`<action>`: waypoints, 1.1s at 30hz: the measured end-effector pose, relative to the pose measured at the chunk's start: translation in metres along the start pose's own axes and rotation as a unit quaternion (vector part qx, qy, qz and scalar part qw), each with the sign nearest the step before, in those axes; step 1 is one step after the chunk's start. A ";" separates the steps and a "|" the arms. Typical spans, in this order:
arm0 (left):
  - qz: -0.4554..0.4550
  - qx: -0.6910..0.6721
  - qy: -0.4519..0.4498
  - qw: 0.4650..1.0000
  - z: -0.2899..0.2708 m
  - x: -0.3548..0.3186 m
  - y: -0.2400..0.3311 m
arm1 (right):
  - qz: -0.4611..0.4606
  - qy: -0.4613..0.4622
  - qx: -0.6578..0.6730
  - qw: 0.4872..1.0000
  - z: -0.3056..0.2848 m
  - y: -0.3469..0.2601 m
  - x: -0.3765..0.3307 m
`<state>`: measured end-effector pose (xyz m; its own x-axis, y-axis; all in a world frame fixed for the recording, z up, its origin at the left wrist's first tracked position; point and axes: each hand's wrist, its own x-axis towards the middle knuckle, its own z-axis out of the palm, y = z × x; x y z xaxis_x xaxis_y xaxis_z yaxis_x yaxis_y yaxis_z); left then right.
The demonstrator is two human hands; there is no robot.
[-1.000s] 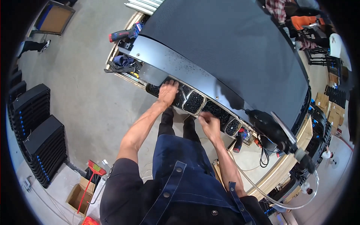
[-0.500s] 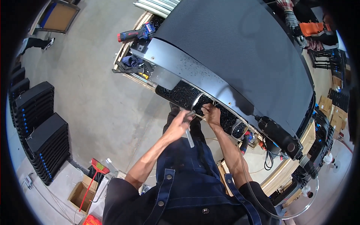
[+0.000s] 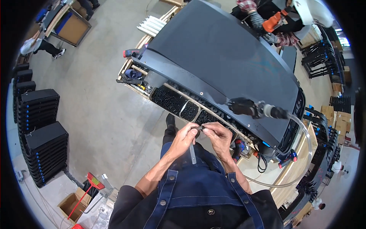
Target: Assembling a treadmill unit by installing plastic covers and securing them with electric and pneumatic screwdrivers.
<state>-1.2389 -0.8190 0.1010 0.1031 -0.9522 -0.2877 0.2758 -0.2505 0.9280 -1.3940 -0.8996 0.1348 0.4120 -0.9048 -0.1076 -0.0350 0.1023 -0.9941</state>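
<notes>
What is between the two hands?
In the head view, a small dark screw-like piece is pinched between the left hand and the right hand.

Grey concrete floor (image 3: 103, 95) (stacked black crates (image 3: 42, 129) left).

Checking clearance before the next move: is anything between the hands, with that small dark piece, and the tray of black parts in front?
Nothing visible. The left hand and right hand pinch the small dark piece together, and the tray lies open just beyond.
</notes>
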 end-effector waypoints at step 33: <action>-0.255 -0.475 -0.073 0.839 0.055 0.161 -0.136 | -0.120 -0.047 -0.067 0.989 -0.070 -0.051 0.112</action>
<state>-1.3122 -0.9482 -0.0587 -0.3594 -0.7921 -0.4934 0.8929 -0.4455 0.0647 -1.4101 -1.0350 0.1725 0.5051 -0.8537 0.1265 -0.0448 -0.1724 -0.9840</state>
